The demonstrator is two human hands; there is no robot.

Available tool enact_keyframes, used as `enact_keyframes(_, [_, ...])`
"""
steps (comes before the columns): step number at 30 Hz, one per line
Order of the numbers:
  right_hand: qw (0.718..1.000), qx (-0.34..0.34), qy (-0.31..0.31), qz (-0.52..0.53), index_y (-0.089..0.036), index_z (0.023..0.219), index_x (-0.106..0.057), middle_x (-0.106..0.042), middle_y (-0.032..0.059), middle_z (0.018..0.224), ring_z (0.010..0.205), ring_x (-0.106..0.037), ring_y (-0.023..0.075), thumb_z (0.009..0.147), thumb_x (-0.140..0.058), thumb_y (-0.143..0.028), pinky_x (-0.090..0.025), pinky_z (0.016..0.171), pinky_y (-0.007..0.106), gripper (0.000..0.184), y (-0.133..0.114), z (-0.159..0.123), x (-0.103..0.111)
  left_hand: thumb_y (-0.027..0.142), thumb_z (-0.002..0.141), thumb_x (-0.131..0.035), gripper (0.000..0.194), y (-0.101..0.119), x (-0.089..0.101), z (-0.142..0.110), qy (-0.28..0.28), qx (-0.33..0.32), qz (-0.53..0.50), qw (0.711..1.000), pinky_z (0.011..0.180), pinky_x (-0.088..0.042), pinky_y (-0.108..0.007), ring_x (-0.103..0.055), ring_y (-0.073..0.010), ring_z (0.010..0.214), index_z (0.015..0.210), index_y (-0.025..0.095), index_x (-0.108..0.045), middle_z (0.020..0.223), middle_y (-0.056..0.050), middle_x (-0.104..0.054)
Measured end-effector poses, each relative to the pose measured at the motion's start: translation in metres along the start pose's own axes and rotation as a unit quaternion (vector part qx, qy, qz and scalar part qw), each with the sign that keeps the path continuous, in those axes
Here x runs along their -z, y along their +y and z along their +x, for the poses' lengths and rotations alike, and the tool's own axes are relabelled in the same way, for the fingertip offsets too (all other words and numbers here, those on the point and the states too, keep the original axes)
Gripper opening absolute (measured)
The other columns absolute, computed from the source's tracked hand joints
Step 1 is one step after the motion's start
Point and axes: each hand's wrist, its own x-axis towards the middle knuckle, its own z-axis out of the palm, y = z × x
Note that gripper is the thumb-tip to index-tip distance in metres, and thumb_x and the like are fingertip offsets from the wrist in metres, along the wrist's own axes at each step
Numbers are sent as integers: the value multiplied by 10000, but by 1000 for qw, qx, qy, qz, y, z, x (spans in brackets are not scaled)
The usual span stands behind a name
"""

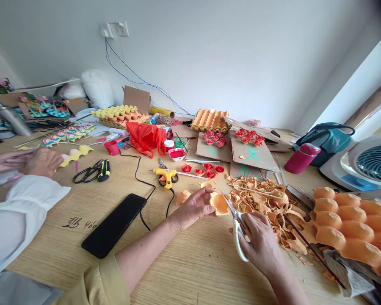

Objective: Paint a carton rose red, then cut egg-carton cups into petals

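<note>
My left hand [195, 208] pinches an orange egg-carton cup [220, 204] at its left edge, the hollow side facing me. In my right hand [262, 241] is a pair of white-handled scissors [239, 237], its blades lying against the cup's right rim. Whether the blades are cutting into the rim I cannot tell. A heap of orange carton scraps [257, 195] lies just beyond my right hand. Behind my left hand sits another orange carton piece [183, 197], beside a yellow glue gun [165, 177].
A black phone [114, 224] lies left of my forearm. An orange egg tray [346, 220] stands at the right, near a pink bottle [303, 158] and a fan [368, 161]. Red paper roses [210, 174] lie farther back. A co-worker's hands [44, 162] work at the left.
</note>
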Motion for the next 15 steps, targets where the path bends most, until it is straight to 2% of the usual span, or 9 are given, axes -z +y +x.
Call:
enact_keyframes(7, [999, -21, -23, -14, -239, 843, -436, -557, -20, 738, 700, -536, 179, 916, -562, -325, -399, 871, 404, 169, -1, 2, 0, 255, 675, -880, 428, 0, 2, 1, -32, 20, 62, 997, 742, -501, -255, -609, -114, 790, 1004, 192, -613, 918, 3, -623])
enact_keyframes(15, [1000, 1, -20, 13, -241, 792, -404, -502, -53, 676, 627, -502, 145, 913, -560, -296, -400, 885, 403, 205, -2, 1, 2, 269, 698, -863, 432, 0, 4, 2, -32, 32, 57, 997, 729, -509, -249, -617, -111, 780, 1044, 184, -620, 914, -7, -645])
